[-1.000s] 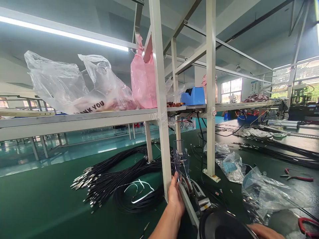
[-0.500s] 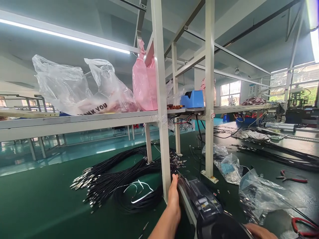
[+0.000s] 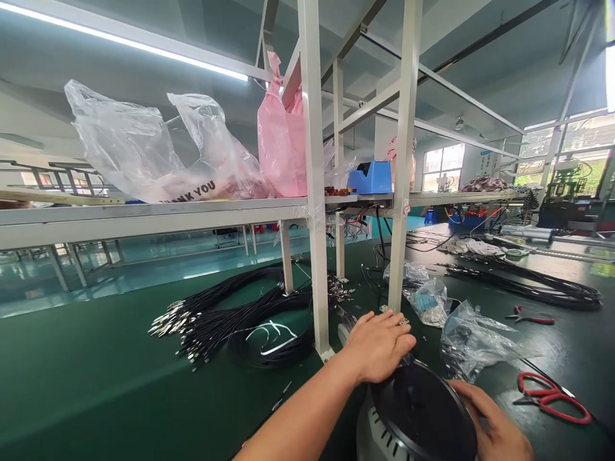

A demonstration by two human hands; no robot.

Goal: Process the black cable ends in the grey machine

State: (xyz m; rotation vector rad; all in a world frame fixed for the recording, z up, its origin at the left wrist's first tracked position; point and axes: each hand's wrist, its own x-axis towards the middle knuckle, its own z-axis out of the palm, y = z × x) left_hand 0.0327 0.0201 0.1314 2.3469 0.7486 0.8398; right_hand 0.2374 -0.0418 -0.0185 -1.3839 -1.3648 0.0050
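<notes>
A grey bench machine with a black round disc on its near end stands on the green tabletop at the bottom centre. My left hand lies palm down over its far part, fingers stretched out, covering much of what is under it. Against the disc's right side rests my right hand, its fingers curved round the edge and partly hidden. Just left of the machine rises a white rack post. Bundled black cables with metal ends lie beyond that, along with a white tie.
Clear plastic bags of small parts lie right of the machine. Red-handled cutters and red-handled pliers are nearby. More black cables lie farther right. A shelf carries plastic bags and a blue tape dispenser.
My left hand has gone from the machine's left side to its top, fingers now spread over it. More of the black disc and my right hand shows. The camera view has shifted slightly.
</notes>
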